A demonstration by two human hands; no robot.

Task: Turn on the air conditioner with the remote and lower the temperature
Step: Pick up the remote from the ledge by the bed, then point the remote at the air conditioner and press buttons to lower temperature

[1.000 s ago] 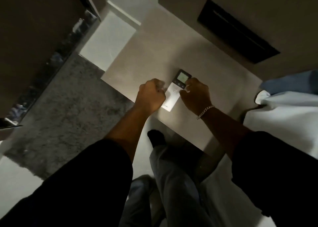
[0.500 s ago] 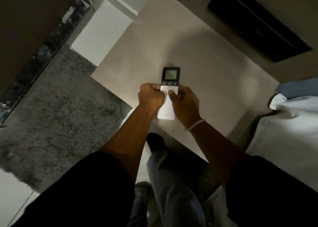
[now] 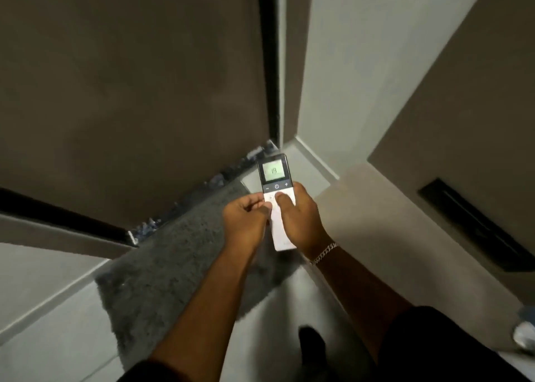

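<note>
The white remote [image 3: 281, 236] has a dark top with a lit screen [image 3: 274, 170] that reads 19, and a row of minus, power and plus buttons below it. My right hand [image 3: 301, 222] wraps around the remote's body, its thumb resting on the white part just under the button row. My left hand [image 3: 244, 218] is curled against the remote's left edge, fingertips touching it. Both hands hold the remote up in the air, pointing away from me. No air conditioner is in view.
A pale wooden table [image 3: 376, 207] lies to the right, under a wall with a dark slot [image 3: 474, 225]. A grey shaggy rug [image 3: 173, 260] covers the floor at the left. Brown wall panels [image 3: 130, 77] rise ahead. My foot [image 3: 311, 341] stands below.
The remote has been lifted off the table and raised in front of me. My view has tilted up and to the left. The screen now reads 19.
</note>
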